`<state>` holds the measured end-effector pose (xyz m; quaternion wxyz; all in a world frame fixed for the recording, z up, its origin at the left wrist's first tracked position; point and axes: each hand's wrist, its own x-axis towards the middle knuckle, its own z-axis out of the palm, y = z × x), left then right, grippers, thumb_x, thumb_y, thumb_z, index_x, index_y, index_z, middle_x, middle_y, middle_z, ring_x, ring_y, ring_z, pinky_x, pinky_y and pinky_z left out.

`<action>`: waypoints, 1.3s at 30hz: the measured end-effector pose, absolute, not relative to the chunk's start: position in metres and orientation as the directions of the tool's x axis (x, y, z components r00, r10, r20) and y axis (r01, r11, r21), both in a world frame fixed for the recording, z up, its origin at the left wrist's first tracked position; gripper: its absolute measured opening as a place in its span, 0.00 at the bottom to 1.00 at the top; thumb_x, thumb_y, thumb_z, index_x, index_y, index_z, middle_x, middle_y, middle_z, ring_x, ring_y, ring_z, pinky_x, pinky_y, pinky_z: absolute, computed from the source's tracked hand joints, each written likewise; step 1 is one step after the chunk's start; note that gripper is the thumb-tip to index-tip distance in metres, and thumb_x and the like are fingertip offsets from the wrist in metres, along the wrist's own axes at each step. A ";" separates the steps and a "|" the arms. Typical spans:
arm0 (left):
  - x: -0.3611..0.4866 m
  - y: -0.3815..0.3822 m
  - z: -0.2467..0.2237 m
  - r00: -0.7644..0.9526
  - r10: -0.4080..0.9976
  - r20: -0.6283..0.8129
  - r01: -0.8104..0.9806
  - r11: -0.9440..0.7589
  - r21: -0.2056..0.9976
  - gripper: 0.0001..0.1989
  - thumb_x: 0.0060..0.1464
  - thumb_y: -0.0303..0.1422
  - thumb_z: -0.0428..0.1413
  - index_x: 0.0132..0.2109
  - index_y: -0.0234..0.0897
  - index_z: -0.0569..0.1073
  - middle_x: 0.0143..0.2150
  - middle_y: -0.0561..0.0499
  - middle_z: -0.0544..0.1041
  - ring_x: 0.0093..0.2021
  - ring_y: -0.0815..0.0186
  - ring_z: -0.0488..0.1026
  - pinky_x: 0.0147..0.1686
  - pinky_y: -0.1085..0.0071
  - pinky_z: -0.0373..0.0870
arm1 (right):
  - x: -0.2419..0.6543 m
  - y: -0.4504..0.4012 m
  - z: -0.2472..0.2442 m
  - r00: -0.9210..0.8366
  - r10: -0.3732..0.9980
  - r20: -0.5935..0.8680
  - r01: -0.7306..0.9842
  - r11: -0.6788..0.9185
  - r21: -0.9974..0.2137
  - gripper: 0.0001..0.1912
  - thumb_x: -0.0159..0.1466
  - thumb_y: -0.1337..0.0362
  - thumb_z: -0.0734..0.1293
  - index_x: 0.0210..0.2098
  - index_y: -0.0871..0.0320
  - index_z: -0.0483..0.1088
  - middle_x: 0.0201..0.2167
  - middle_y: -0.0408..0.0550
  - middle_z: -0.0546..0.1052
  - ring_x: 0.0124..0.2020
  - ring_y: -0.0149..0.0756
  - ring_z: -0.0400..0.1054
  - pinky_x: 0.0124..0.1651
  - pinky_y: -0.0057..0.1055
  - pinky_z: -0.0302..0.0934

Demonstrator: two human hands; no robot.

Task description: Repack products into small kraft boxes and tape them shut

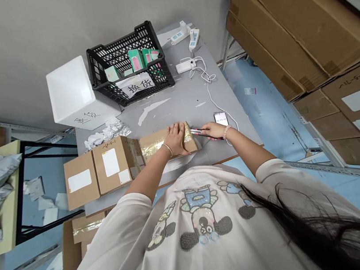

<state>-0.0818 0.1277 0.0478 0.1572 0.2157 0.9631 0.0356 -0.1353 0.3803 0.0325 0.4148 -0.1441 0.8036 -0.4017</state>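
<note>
A cardboard box point(153, 141) with shiny clear tape lies at the front of the grey table. On top of it my left hand point(176, 139) rests flat, fingers spread and pressing down. My right hand point(215, 130) is closed around a utility knife point(197, 131) with a red and black handle. The knife's metal front end points left and reaches the box's right end; whether the blade cuts into the tape cannot be made out. Just beyond my right hand lies a phone point(220, 118) with its screen lit.
Two labelled cardboard boxes point(111, 165) stand to the left. Behind are a white foam box point(72, 94), a black crate point(128, 66) holding small green and pink boxes, and white power strips point(187, 65) with a cable. Large cartons point(285, 26) are stacked on the right.
</note>
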 end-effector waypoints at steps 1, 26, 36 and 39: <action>-0.081 0.128 0.048 -0.854 0.434 -0.286 0.410 0.901 0.141 0.75 0.25 0.63 0.63 0.72 0.24 0.40 0.71 0.25 0.43 0.70 0.34 0.40 0.66 0.45 0.34 | -0.135 0.384 0.033 -0.603 -0.575 -0.552 0.100 0.632 -0.768 0.16 0.68 0.54 0.62 0.48 0.56 0.73 0.20 0.40 0.71 0.17 0.27 0.63 0.20 0.22 0.50; -0.087 0.125 0.056 -0.803 0.491 -0.336 0.472 0.870 0.143 0.72 0.28 0.58 0.64 0.72 0.27 0.40 0.72 0.26 0.44 0.70 0.34 0.39 0.65 0.42 0.28 | -0.123 0.384 0.031 -0.638 -0.569 -0.518 0.045 0.644 -0.764 0.18 0.68 0.57 0.61 0.53 0.56 0.72 0.20 0.39 0.70 0.17 0.27 0.62 0.21 0.22 0.52; -0.090 0.125 0.058 -0.784 0.515 -0.346 0.498 0.855 0.144 0.71 0.29 0.58 0.64 0.72 0.27 0.39 0.72 0.25 0.43 0.70 0.34 0.39 0.64 0.40 0.26 | -0.116 0.393 0.029 -0.597 -0.591 -0.543 0.095 0.621 -0.778 0.19 0.67 0.55 0.62 0.53 0.56 0.72 0.20 0.39 0.70 0.16 0.27 0.62 0.21 0.23 0.52; -0.089 0.125 0.057 -0.785 0.516 -0.343 0.501 0.855 0.139 0.71 0.29 0.58 0.64 0.72 0.27 0.39 0.72 0.25 0.43 0.70 0.34 0.39 0.64 0.39 0.26 | -0.111 0.393 0.029 -0.594 -0.594 -0.543 0.099 0.616 -0.782 0.20 0.68 0.55 0.61 0.55 0.56 0.70 0.20 0.39 0.70 0.17 0.28 0.63 0.21 0.23 0.53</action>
